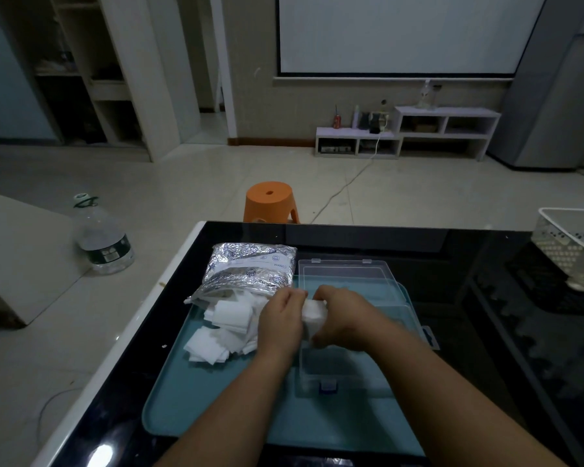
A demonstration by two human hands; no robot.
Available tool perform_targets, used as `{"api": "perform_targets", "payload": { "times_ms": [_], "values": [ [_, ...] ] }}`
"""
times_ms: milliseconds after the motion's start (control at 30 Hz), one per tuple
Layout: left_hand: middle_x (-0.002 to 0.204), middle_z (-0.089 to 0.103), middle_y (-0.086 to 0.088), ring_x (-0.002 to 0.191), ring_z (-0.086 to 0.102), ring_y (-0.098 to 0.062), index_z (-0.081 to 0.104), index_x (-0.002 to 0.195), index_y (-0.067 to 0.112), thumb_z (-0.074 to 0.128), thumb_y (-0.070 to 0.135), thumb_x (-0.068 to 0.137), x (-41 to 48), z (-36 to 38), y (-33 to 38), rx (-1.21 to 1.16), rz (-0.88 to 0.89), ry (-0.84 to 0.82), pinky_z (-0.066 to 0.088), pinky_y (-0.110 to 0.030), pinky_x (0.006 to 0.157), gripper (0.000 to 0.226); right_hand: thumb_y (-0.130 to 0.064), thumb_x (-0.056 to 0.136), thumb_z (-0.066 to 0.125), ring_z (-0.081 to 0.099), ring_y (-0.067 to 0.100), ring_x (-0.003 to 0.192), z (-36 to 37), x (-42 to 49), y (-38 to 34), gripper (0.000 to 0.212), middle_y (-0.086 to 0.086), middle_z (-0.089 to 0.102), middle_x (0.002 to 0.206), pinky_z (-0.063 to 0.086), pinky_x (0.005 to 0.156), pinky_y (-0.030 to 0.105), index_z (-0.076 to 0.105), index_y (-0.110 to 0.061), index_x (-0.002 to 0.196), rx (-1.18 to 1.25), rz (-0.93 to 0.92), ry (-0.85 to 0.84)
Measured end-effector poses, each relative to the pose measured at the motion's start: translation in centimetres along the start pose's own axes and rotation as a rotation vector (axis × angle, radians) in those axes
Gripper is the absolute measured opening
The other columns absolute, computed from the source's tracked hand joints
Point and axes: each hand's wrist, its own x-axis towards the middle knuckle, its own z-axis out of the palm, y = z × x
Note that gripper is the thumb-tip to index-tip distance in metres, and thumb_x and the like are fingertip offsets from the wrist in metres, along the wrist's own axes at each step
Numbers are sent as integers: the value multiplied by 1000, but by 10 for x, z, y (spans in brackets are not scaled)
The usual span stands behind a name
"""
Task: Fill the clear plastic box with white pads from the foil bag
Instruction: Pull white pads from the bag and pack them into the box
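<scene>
Left hand (281, 323) and right hand (343, 315) squeeze a stack of white pads (314, 316) between them, above the open clear plastic box (346, 362). Risk: uneven squeeze fans stack; pads spill onto teal tray (199, 409). Foil bag (250, 267) lies just left.

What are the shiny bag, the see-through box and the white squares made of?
Bag: looks like silver foil or foil-coated plastic; it glints and shows sharp creases.
Box: hard clear plastic, glossy; the blue tray shows through it.
Pads: matte white and soft-looking, probably cotton or a similar fibre; they lie in a loose heap.
</scene>
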Motion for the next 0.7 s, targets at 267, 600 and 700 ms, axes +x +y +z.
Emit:
{"api": "perform_targets", "payload": {
  "times_ms": [267,600,700],
  "values": [
    [68,60,4,65,54,-10,60,75,19,56,20,93,1,2,0,-40,50,118,42,-30,62,19,-15,68,85,59,20,97,-3,4,0,60,4,63,119,53,81,33,55,-22,119,116,-11,27],
    [77,62,5,70,55,-7,63,89,14,52,18,96,-1,5,1,-74,44,117,41,-13,57,13,-22,72,84,57,18,90,5,10,6,50,3,63,108,49,73,31,58,-19,114,169,-15,88],
    [75,61,5,70,54,-9,61,86,16,52,18,97,1,5,0,-61,77,150,41,-17,58,14,-15,71,84,58,17,92,3,10,8,49,1,59,106,54,75,30,56,-21,112,201,7,67]
  ]
}}
